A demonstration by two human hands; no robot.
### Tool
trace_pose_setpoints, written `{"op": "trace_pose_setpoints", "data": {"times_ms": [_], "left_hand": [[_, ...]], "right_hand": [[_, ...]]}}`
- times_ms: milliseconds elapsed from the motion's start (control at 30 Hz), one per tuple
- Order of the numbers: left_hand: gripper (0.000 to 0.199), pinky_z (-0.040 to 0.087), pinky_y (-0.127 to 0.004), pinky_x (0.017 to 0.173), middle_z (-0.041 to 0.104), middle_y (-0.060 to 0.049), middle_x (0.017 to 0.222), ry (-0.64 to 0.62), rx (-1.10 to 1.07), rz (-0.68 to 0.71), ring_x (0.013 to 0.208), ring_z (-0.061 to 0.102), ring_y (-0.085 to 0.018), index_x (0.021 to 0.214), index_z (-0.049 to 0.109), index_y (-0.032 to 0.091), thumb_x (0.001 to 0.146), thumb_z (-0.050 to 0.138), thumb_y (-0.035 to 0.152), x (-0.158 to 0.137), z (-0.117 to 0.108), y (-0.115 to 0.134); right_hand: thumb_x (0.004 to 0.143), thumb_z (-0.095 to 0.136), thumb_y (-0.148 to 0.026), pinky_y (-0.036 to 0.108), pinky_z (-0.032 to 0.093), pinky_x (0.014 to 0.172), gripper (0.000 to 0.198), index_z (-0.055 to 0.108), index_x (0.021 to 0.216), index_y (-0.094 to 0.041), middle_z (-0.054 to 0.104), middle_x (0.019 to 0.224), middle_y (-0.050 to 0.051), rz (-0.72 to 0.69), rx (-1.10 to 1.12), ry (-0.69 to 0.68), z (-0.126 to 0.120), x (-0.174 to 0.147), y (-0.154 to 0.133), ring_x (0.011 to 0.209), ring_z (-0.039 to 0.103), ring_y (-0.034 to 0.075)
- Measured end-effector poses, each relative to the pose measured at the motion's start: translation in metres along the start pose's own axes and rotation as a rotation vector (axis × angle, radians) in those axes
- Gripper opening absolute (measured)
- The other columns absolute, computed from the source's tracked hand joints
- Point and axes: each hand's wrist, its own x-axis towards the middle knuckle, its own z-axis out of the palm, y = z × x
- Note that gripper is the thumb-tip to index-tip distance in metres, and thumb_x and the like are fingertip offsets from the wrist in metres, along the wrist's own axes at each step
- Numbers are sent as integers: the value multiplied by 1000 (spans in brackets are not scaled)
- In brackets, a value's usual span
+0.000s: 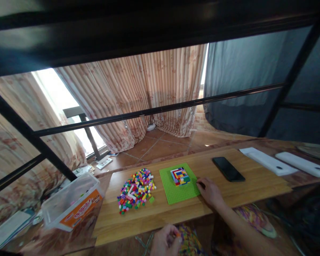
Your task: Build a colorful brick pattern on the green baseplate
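Observation:
My left hand (pixel 165 242) is low in the view at the table's front edge, its fingertips pinched on a small orange toy brick (pixel 178 234). My right hand (pixel 210 192) rests at the right edge of a green studded baseplate (pixel 173 196), fingers curled and closed against that edge. On the baseplate stands a low block of multicoloured bricks (pixel 180 176) with red, white, blue and yellow pieces. To its left, a loose heap of small coloured bricks (pixel 137 188) lies on the wooden board.
A black phone (pixel 228 169) lies on the board (pixel 266 181) at the right. Beyond it are two white flat objects (pixel 269 161). A clear plastic box (pixel 72 199) with an orange label stands at the left. Black metal bars (pixel 162 109) cross the view ahead of curtains (pixel 128 96).

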Motion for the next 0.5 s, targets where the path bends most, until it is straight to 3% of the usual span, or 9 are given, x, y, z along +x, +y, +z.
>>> {"op": "trace_pose_setpoints", "data": {"times_ms": [133,333,500], "left_hand": [[30,43,-22,57,59,0,63,29,-206,43,59,55,-12,78,56,18,75,65,46,13,-2,-5],[36,41,-21,53,53,3,60,36,-195,19,55,51,-11,79,56,19,71,67,52,14,-13,-12],[36,41,-22,55,56,0,65,57,-164,70,57,52,-12,86,62,16,78,61,51,10,-22,-2]], "right_hand": [[85,47,-31,34,47,80,23,68,85,-21,67,88,6,-7,-21,2,-1,0,1,86,62,21],[84,49,-31,34,47,79,22,68,85,-21,67,88,6,-16,-33,29,3,1,4,85,62,21],[85,47,-32,35,48,80,23,68,86,-21,67,90,7,-7,-6,16,2,0,4,86,63,22]]}}
